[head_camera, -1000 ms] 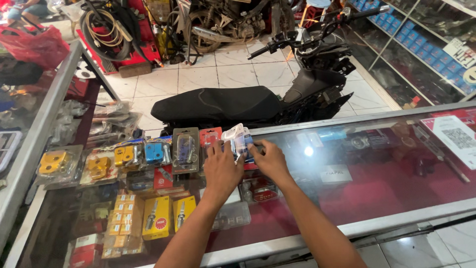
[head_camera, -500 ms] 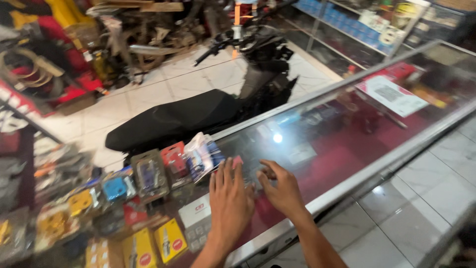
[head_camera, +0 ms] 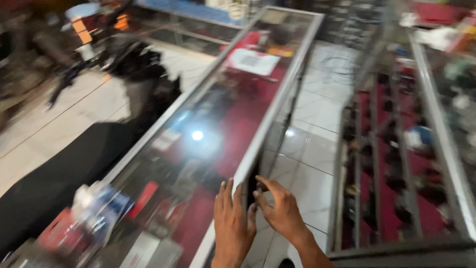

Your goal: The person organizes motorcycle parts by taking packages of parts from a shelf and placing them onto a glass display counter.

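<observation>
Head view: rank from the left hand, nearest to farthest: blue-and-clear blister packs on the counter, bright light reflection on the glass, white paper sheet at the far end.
From the left hand:
1. Blue-and-clear blister packs, to its left on the glass.
2. Bright light reflection, mid-counter.
3. White paper sheet, far end of the counter.

Long glass display counter (head_camera: 258, 134) with metal edging, running from lower left toward upper centre. Blurred blister packs (head_camera: 99, 211) on top at lower left; white sheet (head_camera: 253, 62) near far end.

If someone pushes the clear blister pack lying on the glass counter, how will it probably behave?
The blister pack looks thin, clear plastic on card, so it is probably light. On the smooth glass counter it would likely slide easily. Its bulging shell may flex or dent if pressed hard.
</observation>
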